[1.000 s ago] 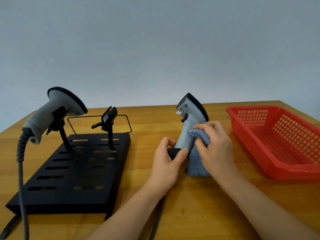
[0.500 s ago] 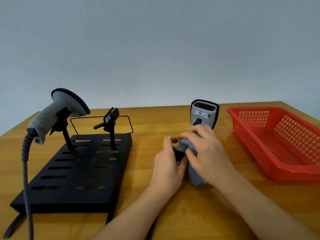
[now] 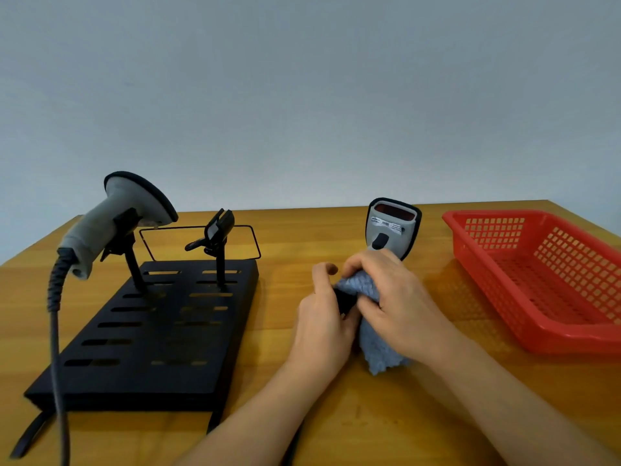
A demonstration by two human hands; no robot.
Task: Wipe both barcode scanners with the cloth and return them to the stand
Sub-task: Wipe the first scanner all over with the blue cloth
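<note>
A grey barcode scanner (image 3: 392,227) stands upright at the table's middle, its red window facing me. My left hand (image 3: 324,322) grips the black base of its handle. My right hand (image 3: 398,304) holds a blue-grey cloth (image 3: 376,348) wrapped round the handle, and the cloth's lower end hangs down to the table. A second grey scanner (image 3: 117,216) sits in the left cradle of the black slotted stand (image 3: 144,334). The stand's right cradle (image 3: 218,233) is empty.
A red mesh basket (image 3: 551,280) sits at the right on the wooden table (image 3: 386,428). The left scanner's coiled grey cable (image 3: 55,317) hangs down over the stand's left side. A thin black wire frame (image 3: 201,242) lies behind the stand.
The held scanner has turned from side-on to facing me. My right hand with the cloth has slid lower on the handle. The scanner on the stand has not moved.
</note>
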